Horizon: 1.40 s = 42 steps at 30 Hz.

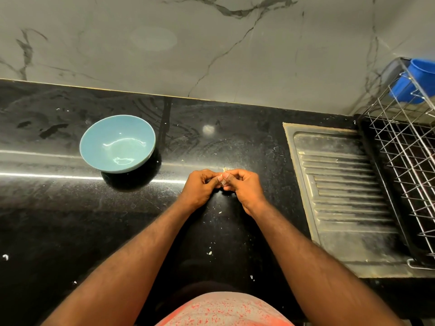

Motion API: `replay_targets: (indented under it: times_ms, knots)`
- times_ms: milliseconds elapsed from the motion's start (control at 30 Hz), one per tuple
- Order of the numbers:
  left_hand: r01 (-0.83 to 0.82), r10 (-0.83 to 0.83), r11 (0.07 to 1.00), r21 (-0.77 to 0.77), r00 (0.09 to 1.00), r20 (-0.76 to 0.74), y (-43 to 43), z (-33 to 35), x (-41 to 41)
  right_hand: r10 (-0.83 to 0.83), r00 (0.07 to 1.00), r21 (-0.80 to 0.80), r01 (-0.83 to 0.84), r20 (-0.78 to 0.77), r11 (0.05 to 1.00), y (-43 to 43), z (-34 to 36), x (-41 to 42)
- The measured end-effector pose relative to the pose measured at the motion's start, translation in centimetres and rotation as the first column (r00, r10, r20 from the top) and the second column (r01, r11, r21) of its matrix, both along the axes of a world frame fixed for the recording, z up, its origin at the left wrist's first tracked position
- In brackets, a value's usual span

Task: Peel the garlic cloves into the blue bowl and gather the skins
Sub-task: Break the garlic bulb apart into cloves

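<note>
Centre of frame: left grip and right grip meet over the black tabletop, fingers curled, both pinching a pale garlic clove that is largely hidden. Left of centre: blue bowl, upright, well apart. Lower centre: skin flecks lying on the tabletop. Right: steel drainboard, with the wire rack beside it.

Kitchen: sink drainboard, dish rack

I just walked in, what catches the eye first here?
The left hand and right hand meet over the black counter, together pinching a small pale garlic clove. Left of them stands an empty blue bowl; at the far right, a wire dish rack holds a bright blue cup.
</note>
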<state>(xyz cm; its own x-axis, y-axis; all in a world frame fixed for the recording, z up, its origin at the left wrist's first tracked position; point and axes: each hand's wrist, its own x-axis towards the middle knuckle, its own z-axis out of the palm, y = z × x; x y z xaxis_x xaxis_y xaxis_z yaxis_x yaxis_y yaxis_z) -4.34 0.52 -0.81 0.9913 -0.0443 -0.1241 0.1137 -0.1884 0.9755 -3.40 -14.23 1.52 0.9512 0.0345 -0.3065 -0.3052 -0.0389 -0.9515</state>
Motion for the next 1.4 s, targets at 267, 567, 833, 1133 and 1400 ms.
replay_targets:
  times_ms: [267,567,833,1133,1400]
  knots:
    - [-0.077,0.075,0.996,0.044,0.996,0.038,-0.5,0.3,-0.5,-0.029,1.0,0.007,0.029,-0.006,1.0,0.4,-0.3,-0.2]
    - [-0.182,0.169,0.974,-0.136,0.98,-0.1,-0.8,0.7,-0.2,-0.023,0.999,0.093,0.025,-0.027,0.995,0.3,-0.1,-0.2]
    - [-0.121,0.075,0.955,-0.272,0.982,-0.173,-0.1,1.0,0.1,-0.018,1.0,0.109,0.019,-0.007,0.994,0.3,-0.4,-0.3]
    - [-0.091,0.054,0.966,-0.24,0.986,-0.156,0.0,0.8,0.3,0.014,1.0,0.077,-0.017,0.028,0.997,0.2,-0.3,-0.7]
    - [-0.137,0.088,0.954,-0.267,0.978,-0.188,0.0,1.1,0.3,-0.026,0.999,0.098,0.023,0.031,0.995,0.1,-0.5,-0.5]
